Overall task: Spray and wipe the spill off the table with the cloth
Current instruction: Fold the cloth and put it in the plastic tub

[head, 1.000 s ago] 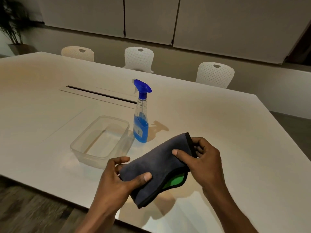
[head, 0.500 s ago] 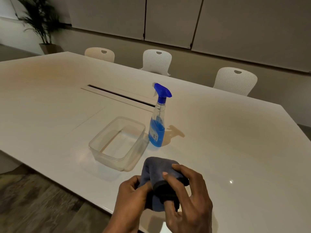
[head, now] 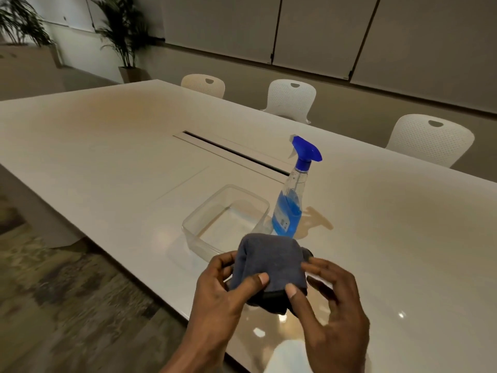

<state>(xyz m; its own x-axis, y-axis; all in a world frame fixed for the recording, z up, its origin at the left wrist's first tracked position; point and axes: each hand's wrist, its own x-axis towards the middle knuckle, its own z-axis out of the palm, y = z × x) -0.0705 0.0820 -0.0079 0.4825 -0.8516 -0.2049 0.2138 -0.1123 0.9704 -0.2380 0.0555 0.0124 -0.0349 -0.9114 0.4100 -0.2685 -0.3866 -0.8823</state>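
A folded grey cloth [head: 270,261] with a dark edge is held above the near edge of the white table [head: 107,157]. My left hand [head: 223,294] grips its left side, thumb pressed on top. My right hand [head: 330,300] holds the right side, thumb on the dark edge and fingers curled behind. Just beyond the cloth stands a spray bottle [head: 291,200] with blue liquid and a blue trigger head. No spill is plainly visible on the tabletop.
A clear plastic container [head: 200,224] sits on the table left of the bottle, just past my hands. A cable slot [head: 234,152] runs across the table's middle. Three white chairs [head: 291,99] line the far side. Potted plants [head: 123,36] stand at the back left.
The cloth went from spread between my hands to folded into a compact bundle. The view has swung left, so bottle and container now sit further right.
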